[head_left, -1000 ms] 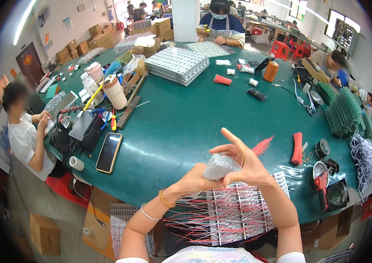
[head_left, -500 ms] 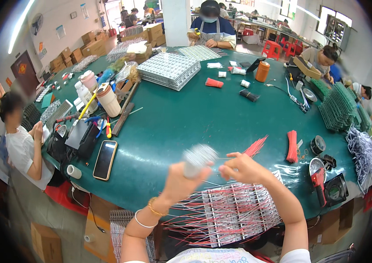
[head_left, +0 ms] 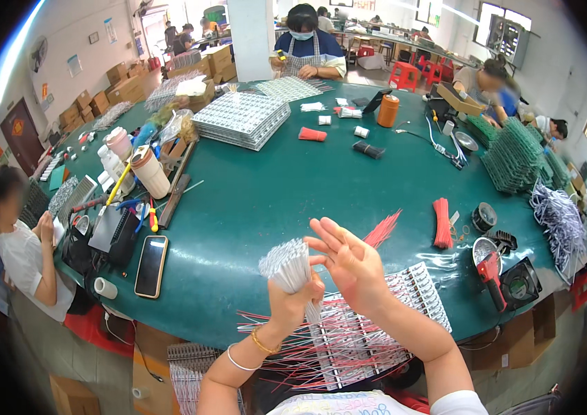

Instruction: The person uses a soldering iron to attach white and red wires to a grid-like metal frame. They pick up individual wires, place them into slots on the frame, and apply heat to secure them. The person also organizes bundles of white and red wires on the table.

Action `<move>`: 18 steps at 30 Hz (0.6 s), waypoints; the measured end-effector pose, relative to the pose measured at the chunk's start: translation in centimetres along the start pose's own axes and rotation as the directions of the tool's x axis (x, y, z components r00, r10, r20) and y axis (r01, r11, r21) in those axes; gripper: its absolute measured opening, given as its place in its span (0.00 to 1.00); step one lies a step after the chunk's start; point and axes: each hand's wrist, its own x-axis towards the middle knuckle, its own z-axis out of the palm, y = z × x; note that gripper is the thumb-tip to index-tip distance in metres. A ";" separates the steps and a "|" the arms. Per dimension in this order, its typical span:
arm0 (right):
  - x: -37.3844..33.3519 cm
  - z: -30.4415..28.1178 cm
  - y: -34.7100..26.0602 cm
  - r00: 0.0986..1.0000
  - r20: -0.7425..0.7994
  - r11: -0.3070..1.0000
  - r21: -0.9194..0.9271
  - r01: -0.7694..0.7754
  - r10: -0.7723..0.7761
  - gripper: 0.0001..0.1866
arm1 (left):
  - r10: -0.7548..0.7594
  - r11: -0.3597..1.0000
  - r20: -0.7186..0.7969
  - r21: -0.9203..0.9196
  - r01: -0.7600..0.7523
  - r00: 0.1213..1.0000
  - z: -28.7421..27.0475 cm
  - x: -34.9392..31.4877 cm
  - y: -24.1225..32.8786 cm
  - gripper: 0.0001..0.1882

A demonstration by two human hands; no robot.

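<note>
White wire bundle point(head_left: 285, 266) is clenched in left hand point(head_left: 292, 299), right hand point(head_left: 354, 268) fingers spread; lower-centre panel point(head_left: 426, 294) appears part-wired, right end bare.

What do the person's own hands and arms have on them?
The left hand and right hand wear no gloves. A gold-coloured, thin bracelet circles the left wrist, with a round white bangle farther up. A short white fabric sleeve shows on the right arm.

Place is workshop, small factory kind: large green worktable point(head_left: 252, 194), stacked white panels point(head_left: 241, 116), red wire bundle point(head_left: 441, 225), hand tools point(head_left: 153, 220), piled cardboard boxes point(head_left: 127, 92), workers point(head_left: 307, 47) around table.
</note>
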 end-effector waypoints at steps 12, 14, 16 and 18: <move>2.3 -3.9 -2.6 0.856 0.189 0.506 -0.857 -0.096 0.482 0.27 | 0.156 0.344 0.668 0.654 -0.673 0.728 -1.5 1.1 1.9 0.06; 1.4 -2.7 -2.6 0.933 0.208 0.255 -0.958 0.133 0.293 0.17 | 0.161 0.520 0.269 0.795 -0.314 0.950 -3.6 1.8 1.8 0.04; -0.6 -1.4 -2.5 0.942 0.334 -0.037 -0.942 0.333 -0.023 0.12 | -0.232 0.784 -0.244 0.527 0.329 0.942 -4.3 3.1 2.5 0.06; -2.0 -1.0 -2.0 0.942 0.317 0.310 -0.889 0.336 -0.112 0.09 | -0.383 0.914 -0.195 0.060 0.401 0.903 -3.9 3.2 1.9 0.08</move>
